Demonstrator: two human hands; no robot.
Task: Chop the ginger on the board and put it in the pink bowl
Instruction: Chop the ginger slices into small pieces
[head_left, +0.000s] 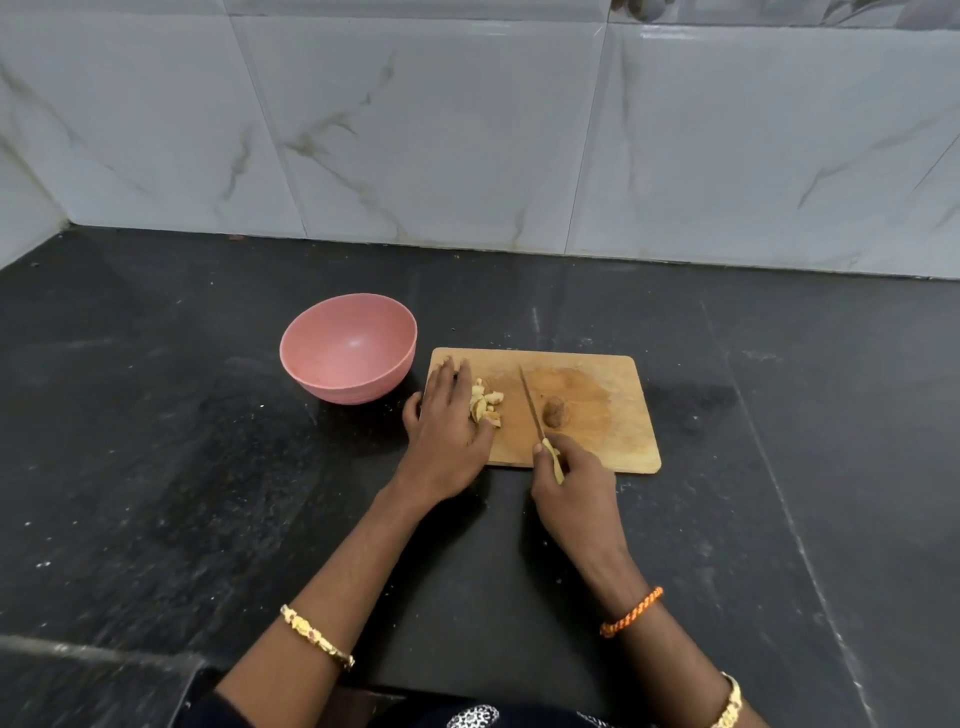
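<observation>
Furthest left, just beyond the left hand's knuckles, the pink bowl stands with nothing in it. The left hand lies on the near-left end of the board, fingers fairly straight and cupped sideways against the chopped ginger, which sits at its fingertips; it touches the pile rather than gripping it. To the right, the right hand is wrapped round the pale handle of the knife, the blade pointing away from it. Just right of the blade lies a brown unchopped ginger knob. The pieces look light, firm and slightly damp, likely to scatter, so scooping them between palm and blade seems safer than pinching; the knob is hard and rounded, best pinned by its sides.
</observation>
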